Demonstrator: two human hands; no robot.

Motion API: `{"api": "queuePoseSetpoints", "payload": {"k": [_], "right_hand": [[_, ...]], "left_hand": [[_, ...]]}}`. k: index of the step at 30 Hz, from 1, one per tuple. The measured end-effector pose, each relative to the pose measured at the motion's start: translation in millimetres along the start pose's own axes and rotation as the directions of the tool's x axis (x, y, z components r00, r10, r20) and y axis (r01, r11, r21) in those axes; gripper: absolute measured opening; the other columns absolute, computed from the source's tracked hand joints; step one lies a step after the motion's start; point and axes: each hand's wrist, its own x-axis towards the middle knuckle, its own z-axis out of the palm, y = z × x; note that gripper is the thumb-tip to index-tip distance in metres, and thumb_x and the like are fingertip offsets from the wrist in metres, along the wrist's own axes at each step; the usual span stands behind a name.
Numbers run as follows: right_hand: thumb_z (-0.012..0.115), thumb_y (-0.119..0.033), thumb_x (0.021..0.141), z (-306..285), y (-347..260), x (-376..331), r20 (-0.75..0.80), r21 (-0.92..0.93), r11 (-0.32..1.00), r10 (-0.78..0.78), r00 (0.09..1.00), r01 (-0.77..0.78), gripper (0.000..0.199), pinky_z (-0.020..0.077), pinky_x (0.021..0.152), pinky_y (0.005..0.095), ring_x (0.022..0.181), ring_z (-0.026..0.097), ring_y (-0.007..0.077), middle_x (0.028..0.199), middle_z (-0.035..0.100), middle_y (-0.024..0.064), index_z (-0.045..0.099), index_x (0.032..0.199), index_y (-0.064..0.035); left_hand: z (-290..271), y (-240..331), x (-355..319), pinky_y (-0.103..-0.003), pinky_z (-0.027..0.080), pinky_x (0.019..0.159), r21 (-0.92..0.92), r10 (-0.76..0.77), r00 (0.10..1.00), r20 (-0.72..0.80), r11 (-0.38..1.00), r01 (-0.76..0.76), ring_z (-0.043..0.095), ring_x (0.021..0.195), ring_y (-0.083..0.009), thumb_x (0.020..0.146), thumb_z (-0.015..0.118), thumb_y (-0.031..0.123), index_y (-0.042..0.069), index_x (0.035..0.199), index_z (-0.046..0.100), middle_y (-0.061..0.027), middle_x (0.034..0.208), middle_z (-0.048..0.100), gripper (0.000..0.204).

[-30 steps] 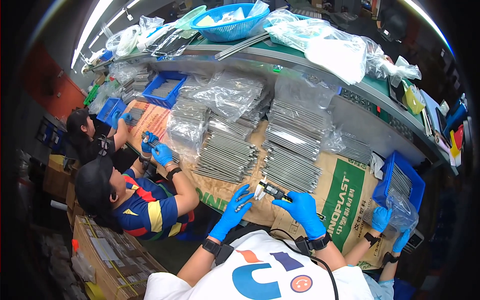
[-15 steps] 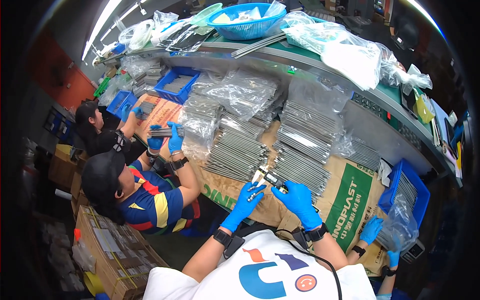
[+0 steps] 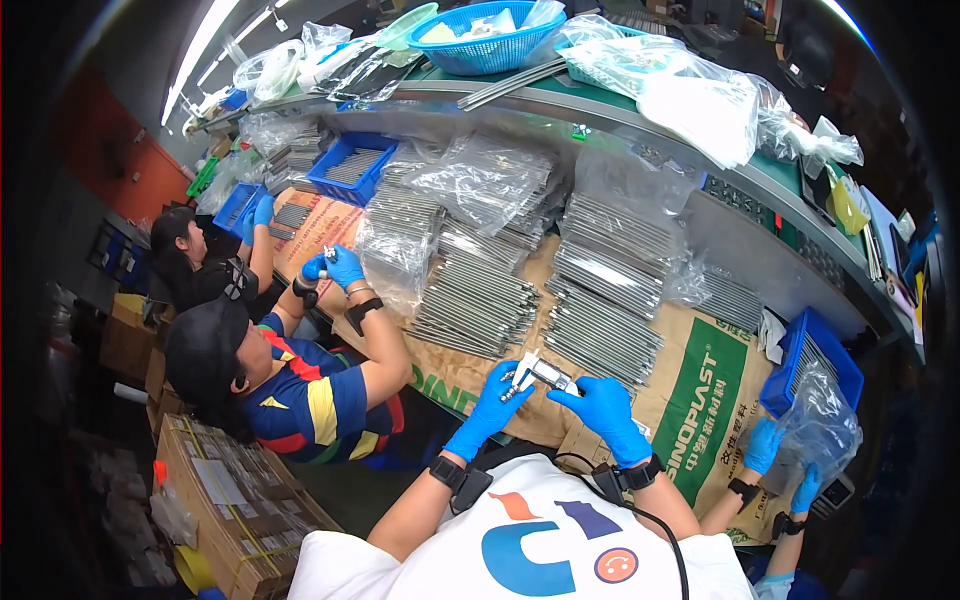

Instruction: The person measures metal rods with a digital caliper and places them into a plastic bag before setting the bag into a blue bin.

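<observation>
A long workbench (image 3: 700, 240) runs from the upper left of the frame down to the right, its top covered with brown paper sacks (image 3: 690, 400) laid flat. Above it sits a green-topped shelf (image 3: 760, 175) — curved by the lens — with a metal front edge. A fluorescent tube (image 3: 205, 45) glows at the upper left, the brightest light in view. Behind it an orange-red wall (image 3: 110, 150) shows dimly. At the lower left, cardboard boxes (image 3: 220, 490) stand on a dark floor (image 3: 340, 490) — little of it is visible.
</observation>
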Motion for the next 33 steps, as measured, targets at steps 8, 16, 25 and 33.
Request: {"api": "queuePoseSetpoints", "payload": {"k": [8, 16, 25, 33], "right_hand": [[0.065, -0.064, 0.069, -22, -2, -11, 0.014, -0.032, 0.999, 0.034, 0.999, -0.033, 0.061, 0.0402, 0.042, 0.0333, 0.042, 0.053, 0.0224, 0.047, 0.052, 0.0109, 0.064, 0.064, -0.0036], [0.066, -0.063, 0.069, -36, -1, -7, -0.131, -0.063, 0.998, -0.037, 0.991, 0.028, 0.059, 0.0398, 0.041, 0.0338, 0.042, 0.053, 0.0249, 0.047, 0.051, 0.0117, 0.063, 0.063, -0.0047], [0.069, -0.053, 0.071, -16, -11, 29, -0.126, -0.09, 0.991, -0.113, 0.986, 0.102, 0.05, 0.0409, 0.043, 0.0349, 0.046, 0.056, 0.0276, 0.052, 0.055, 0.0133, 0.064, 0.066, -0.0044], [0.068, -0.049, 0.075, -9, -8, 21, -0.124, 0.03, 0.999, -0.01, 0.992, 0.014, 0.046, 0.0415, 0.044, 0.0351, 0.047, 0.057, 0.0272, 0.055, 0.057, 0.0142, 0.066, 0.073, -0.0032]], "left_hand": [[-1, 6, -12, -0.031, 0.045, 0.09, -0.027, -0.044, 0.993, 0.108, 0.999, 0.047, 0.053, 0.109, -0.0195, 0.083, 0.066, 0.011, 0.002, 0.124, 0.041, -0.012, 0.115, 0.052, 0.049], [-21, 8, -25, -0.031, 0.039, 0.1, -0.086, -0.022, 0.983, 0.181, 0.996, 0.038, 0.045, 0.124, -0.0222, 0.087, 0.056, 0.001, 0.004, 0.133, 0.033, -0.0116, 0.132, 0.042, 0.052], [-9, -6, -8, -0.033, 0.041, 0.097, 0.082, 0.168, 0.982, 0.09, 0.981, -0.175, 0.047, 0.12, -0.0246, 0.084, 0.061, 0.004, 0.004, 0.141, 0.026, -0.0127, 0.139, 0.037, 0.067], [1, 0, 13, -0.039, 0.038, 0.096, 0.365, 0.153, 0.985, 0.086, 0.915, -0.174, 0.046, 0.114, -0.0299, 0.087, 0.06, 0.017, 0.006, 0.132, 0.045, -0.0156, 0.125, 0.044, 0.048]]}}
